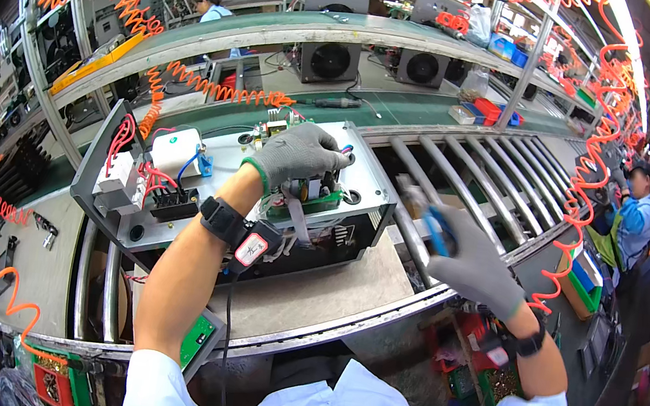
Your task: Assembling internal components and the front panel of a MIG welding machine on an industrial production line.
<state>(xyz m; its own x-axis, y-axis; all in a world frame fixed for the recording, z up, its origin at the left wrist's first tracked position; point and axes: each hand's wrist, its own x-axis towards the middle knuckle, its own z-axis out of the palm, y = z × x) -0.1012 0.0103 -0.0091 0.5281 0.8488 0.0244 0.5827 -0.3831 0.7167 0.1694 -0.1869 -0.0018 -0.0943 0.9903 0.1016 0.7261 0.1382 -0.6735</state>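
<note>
A metal equipment chassis (379, 194) with a pale top plate and dark sides sits in front of me, carrying electrical parts. Over its middle, my left hand (302, 155), in a grey glove, has its fingers closed at some short blue and red wires (347, 149). A green circuit board (312, 205) shows below that hand, partly hidden by it. To the right of the chassis, above the rollers, my gloved right hand (473, 259) is closed around a blue-handled tool (438, 231). Motion smears the tool, so its exact kind is unclear.
A roller conveyor (492, 184) runs off to the right. Left on the chassis stand a white box-shaped part (177, 152) and red wires. Coiled orange hoses (588, 197) hang on both sides. A shelf (257, 30) crosses behind. Parts bins (55, 385) sit low left; co-workers are farther off.
</note>
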